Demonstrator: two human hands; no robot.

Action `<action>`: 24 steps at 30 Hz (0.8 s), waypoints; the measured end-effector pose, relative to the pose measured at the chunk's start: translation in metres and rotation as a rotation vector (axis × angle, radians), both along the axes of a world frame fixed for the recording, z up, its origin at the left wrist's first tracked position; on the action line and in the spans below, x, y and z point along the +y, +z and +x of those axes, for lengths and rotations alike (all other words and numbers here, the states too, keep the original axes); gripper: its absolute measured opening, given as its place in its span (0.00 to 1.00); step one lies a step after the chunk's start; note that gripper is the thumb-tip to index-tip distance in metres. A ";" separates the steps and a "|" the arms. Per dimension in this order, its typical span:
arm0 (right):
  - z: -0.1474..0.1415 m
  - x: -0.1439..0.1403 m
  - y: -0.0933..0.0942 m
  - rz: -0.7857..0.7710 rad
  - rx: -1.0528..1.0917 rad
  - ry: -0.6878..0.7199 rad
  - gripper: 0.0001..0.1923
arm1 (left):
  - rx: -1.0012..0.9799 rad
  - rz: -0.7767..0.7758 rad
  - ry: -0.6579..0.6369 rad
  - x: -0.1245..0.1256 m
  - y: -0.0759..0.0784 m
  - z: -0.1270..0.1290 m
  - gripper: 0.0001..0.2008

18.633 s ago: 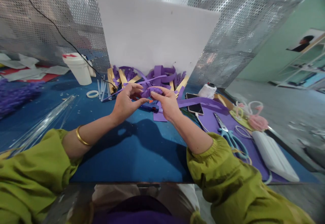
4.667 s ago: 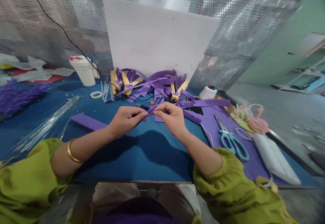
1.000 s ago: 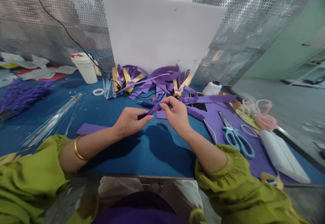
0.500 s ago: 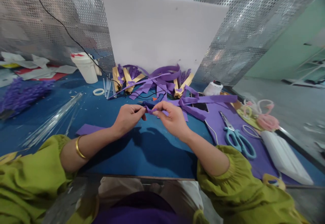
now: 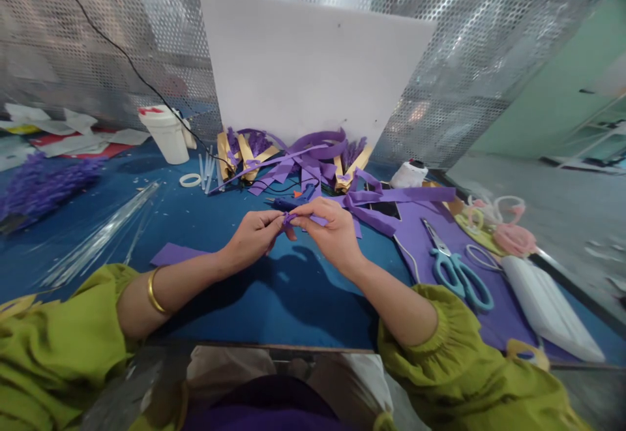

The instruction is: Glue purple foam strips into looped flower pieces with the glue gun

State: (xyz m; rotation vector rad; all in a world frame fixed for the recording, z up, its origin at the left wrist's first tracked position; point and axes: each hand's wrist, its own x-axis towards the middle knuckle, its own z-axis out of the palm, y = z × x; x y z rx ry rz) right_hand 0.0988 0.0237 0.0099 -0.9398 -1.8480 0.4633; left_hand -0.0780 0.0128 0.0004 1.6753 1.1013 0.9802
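Between my fingertips, over the middle of the blue table, is a small gathered strip of purple ribbon [image 5: 287,218]. My left hand [image 5: 257,232] pinches its left end, thumb against forefinger. From the other side my right hand [image 5: 330,229] pinches it too, so the two hands nearly touch. Much of the strip is hidden by the fingers. Just behind the hands lies a blue glue gun [image 5: 288,202]. A flat purple piece [image 5: 176,254] rests beside my left forearm. Long purple strips [image 5: 372,216] lie beyond my right hand.
Blue-handled scissors [image 5: 462,274] and a white packet [image 5: 551,307] lie at right. Wooden holders with purple flowers [image 5: 349,163] stand before a white board [image 5: 313,66]. At left are a white cup [image 5: 166,134], a tape roll [image 5: 190,180], clear sticks [image 5: 105,232] and purple flower sprigs [image 5: 44,186].
My fingertips have drawn closer together, and the purple strip is bunched smaller between them. Both hands sit slightly lower in the view.
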 end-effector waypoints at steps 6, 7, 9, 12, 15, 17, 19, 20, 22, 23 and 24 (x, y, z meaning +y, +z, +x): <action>0.001 -0.001 0.000 0.057 -0.081 -0.065 0.04 | -0.080 -0.029 -0.071 0.002 -0.005 -0.002 0.24; 0.001 -0.001 0.000 0.063 -0.098 -0.080 0.03 | -0.078 -0.026 -0.070 0.002 -0.005 -0.002 0.24; 0.001 0.000 0.000 0.068 -0.132 -0.106 0.04 | -0.059 -0.013 -0.067 0.002 -0.005 -0.003 0.24; 0.002 0.002 -0.002 0.034 -0.167 -0.098 0.07 | -0.008 0.021 -0.062 0.002 -0.004 -0.003 0.24; 0.001 0.003 -0.005 0.015 -0.162 -0.027 0.07 | 0.012 0.037 -0.046 0.001 -0.001 -0.002 0.24; -0.001 0.002 -0.007 0.037 -0.149 0.009 0.07 | -0.017 0.012 -0.037 0.001 0.000 -0.001 0.24; -0.002 0.002 -0.007 0.077 -0.133 -0.011 0.08 | -0.063 -0.033 -0.009 0.003 0.002 0.000 0.25; -0.001 0.002 -0.007 0.087 -0.125 -0.037 0.08 | -0.086 -0.061 0.012 0.004 0.002 0.000 0.26; 0.001 0.003 -0.005 0.080 -0.105 -0.093 0.06 | -0.128 -0.122 0.041 0.007 0.003 -0.001 0.25; 0.003 0.005 -0.004 0.057 -0.100 -0.111 0.06 | -0.148 -0.150 0.043 0.008 0.003 -0.001 0.23; 0.005 0.006 -0.003 0.027 -0.098 -0.119 0.06 | -0.162 -0.174 0.034 0.010 0.004 -0.002 0.21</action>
